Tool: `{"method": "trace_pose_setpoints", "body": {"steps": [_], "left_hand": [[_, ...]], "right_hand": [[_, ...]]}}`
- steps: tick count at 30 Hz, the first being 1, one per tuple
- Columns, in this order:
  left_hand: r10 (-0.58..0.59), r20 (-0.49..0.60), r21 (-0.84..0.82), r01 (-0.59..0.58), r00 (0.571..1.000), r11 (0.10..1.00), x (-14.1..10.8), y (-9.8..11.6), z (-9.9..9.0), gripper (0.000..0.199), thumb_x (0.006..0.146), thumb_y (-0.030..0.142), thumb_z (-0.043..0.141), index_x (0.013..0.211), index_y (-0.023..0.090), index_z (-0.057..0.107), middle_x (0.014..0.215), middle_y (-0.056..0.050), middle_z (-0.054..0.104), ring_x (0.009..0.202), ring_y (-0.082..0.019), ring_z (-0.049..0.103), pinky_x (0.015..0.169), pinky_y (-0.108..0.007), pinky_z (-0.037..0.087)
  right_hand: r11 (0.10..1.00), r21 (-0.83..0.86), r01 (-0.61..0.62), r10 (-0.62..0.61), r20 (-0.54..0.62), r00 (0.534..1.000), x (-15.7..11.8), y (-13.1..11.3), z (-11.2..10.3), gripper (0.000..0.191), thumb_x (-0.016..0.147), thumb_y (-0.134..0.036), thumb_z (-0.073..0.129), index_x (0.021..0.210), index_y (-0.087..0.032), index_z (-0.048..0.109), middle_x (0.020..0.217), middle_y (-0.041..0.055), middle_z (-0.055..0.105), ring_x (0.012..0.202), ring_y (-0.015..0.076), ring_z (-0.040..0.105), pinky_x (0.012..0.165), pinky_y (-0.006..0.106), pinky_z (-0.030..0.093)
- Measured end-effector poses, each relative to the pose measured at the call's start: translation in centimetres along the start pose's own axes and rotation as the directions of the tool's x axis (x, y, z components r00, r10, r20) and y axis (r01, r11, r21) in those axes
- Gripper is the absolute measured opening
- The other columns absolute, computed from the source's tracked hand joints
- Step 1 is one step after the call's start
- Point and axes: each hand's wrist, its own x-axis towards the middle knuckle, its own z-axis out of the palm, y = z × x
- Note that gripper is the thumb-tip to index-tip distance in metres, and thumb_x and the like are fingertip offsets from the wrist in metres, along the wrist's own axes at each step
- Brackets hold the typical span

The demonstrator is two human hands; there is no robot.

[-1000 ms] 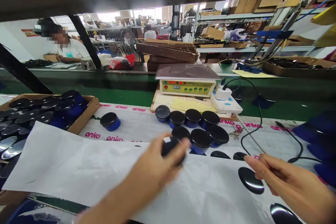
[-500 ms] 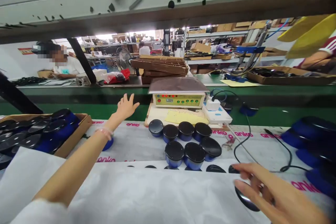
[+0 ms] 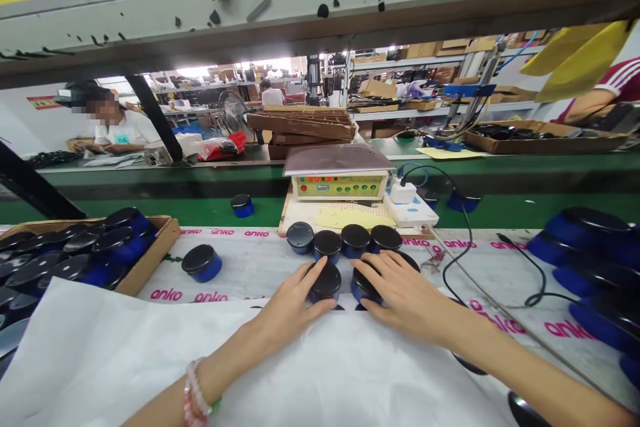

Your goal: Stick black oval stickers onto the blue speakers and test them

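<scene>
My left hand (image 3: pixel 296 293) is closed round the left side of a round blue unit with a glossy black top (image 3: pixel 327 280), its thumb in front and index finger behind. Beside it, my right hand (image 3: pixel 400 290) has its thumb and fingers round a second blue unit with a black top (image 3: pixel 363 285), partly hidden under the hand. Both units stand upright on the table. Just behind them is a row of similar units (image 3: pixel 355 239), and another is mostly covered by my right hand. A white sheet (image 3: pixel 300 373) lies under my forearms.
A carton (image 3: pixel 170 233) packed with blue units stands at left; more units (image 3: pixel 585 233) are piled at right. A yellow control box (image 3: pixel 340 187) and white power strip (image 3: pixel 413 212) sit behind, with a black cable (image 3: pixel 467 240). One unit (image 3: pixel 243 205) rests on the green belt.
My left hand has come back from the green belt, where a unit now shows. My right hand has moved left from the front right. Both hands are now at the middle units.
</scene>
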Motion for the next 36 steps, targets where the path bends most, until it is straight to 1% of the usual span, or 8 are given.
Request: {"method": "trace_pose_setpoints", "body": {"steps": [7, 10, 16, 22, 26, 30, 34, 36], "left_hand": [[-0.003, -0.090, -0.078, -0.004, 0.996, 0.997, -0.6, 2.9, -1.7, 0.077, 0.083, 0.043, 0.063, 0.146, 0.029, 0.021, 0.154, -0.009, 0.023, 0.140, -0.027, 0.029, 0.111, -0.048, 0.033], [0.085, -0.102, -0.112, -0.096, 0.991, 0.989, -0.9, 4.8, -2.7, 0.078, 0.079, 0.039, 0.068, 0.144, 0.024, 0.029, 0.152, -0.009, 0.030, 0.140, -0.025, 0.030, 0.113, -0.042, 0.032], [0.126, -0.181, -0.045, -0.136, 0.975, 0.990, -2.6, 6.2, -3.6, 0.055, 0.080, 0.024, 0.065, 0.131, 0.020, 0.045, 0.138, -0.008, 0.052, 0.127, -0.023, 0.048, 0.106, -0.038, 0.043], [0.019, -0.232, -0.009, -0.022, 0.972, 1.000, -3.9, 3.9, -3.9, 0.056, 0.080, 0.023, 0.063, 0.131, 0.028, 0.040, 0.125, -0.004, 0.061, 0.111, -0.023, 0.060, 0.093, -0.035, 0.051], [-0.147, -0.382, 0.164, 0.224, 0.912, 0.961, -4.3, -1.2, -5.3, 0.066, 0.079, 0.027, 0.059, 0.137, 0.023, 0.029, 0.129, -0.009, 0.052, 0.116, -0.024, 0.056, 0.097, -0.038, 0.047], [-0.280, -0.391, 0.230, 0.388, 0.876, 0.892, -5.1, -5.6, -7.1, 0.051, 0.077, 0.024, 0.054, 0.125, 0.014, 0.042, 0.119, -0.015, 0.056, 0.107, -0.030, 0.060, 0.088, -0.044, 0.051], [-0.251, -0.361, 0.319, 0.372, 0.898, 0.872, -3.9, -5.3, -7.5, 0.050, 0.070, 0.018, 0.060, 0.118, 0.011, 0.052, 0.127, -0.023, 0.054, 0.130, -0.046, 0.037, 0.102, -0.063, 0.030], [-0.203, -0.317, 0.328, 0.308, 0.927, 0.893, -1.6, -4.4, -6.7, 0.061, 0.070, 0.017, 0.063, 0.129, 0.013, 0.046, 0.143, -0.023, 0.040, 0.138, -0.044, 0.024, 0.107, -0.062, 0.023]], "right_hand": [[0.935, 0.338, -0.105, 0.110, 0.004, 0.994, 0.7, -2.1, -3.5, 0.045, 0.087, -0.030, 0.057, 0.131, -0.026, 0.048, 0.137, 0.0109, 0.047, 0.118, 0.0243, 0.054, 0.090, 0.038, 0.051], [0.767, 0.631, -0.117, 0.138, 0.016, 0.990, 1.2, -3.7, -5.2, 0.041, 0.086, -0.031, 0.058, 0.127, -0.029, 0.052, 0.135, 0.0083, 0.049, 0.119, 0.0225, 0.053, 0.087, 0.033, 0.052], [0.603, 0.796, -0.053, 0.145, -0.045, 0.988, 2.1, -6.1, -5.2, 0.028, 0.087, -0.023, 0.056, 0.114, -0.028, 0.060, 0.122, 0.0041, 0.059, 0.111, 0.0184, 0.057, 0.083, 0.028, 0.052], [0.725, 0.686, -0.064, 0.083, 0.005, 0.997, 4.3, -7.1, -4.2, 0.036, 0.091, -0.033, 0.053, 0.126, -0.026, 0.051, 0.124, 0.0042, 0.060, 0.110, 0.0173, 0.058, 0.089, 0.029, 0.050], [0.955, 0.296, -0.004, -0.006, 0.031, 1.000, 5.9, -2.9, -3.6, 0.049, 0.092, -0.028, 0.049, 0.139, -0.019, 0.040, 0.137, 0.0129, 0.051, 0.125, 0.0253, 0.047, 0.102, 0.043, 0.040], [0.981, 0.192, 0.013, -0.037, 0.119, 0.992, 7.4, 1.7, -1.9, 0.058, 0.076, -0.015, 0.062, 0.132, -0.015, 0.050, 0.134, 0.0174, 0.053, 0.126, 0.0346, 0.044, 0.105, 0.057, 0.027], [0.974, 0.218, 0.061, -0.111, 0.225, 0.968, 9.7, 2.9, 0.1, 0.057, 0.078, -0.032, 0.068, 0.129, -0.016, 0.052, 0.125, 0.0153, 0.059, 0.118, 0.0293, 0.052, 0.103, 0.050, 0.034], [0.967, 0.247, 0.059, -0.126, 0.266, 0.956, 10.7, 2.8, 0.8, 0.049, 0.082, -0.040, 0.065, 0.123, -0.017, 0.055, 0.115, 0.0116, 0.063, 0.108, 0.0260, 0.057, 0.094, 0.048, 0.042]]}}
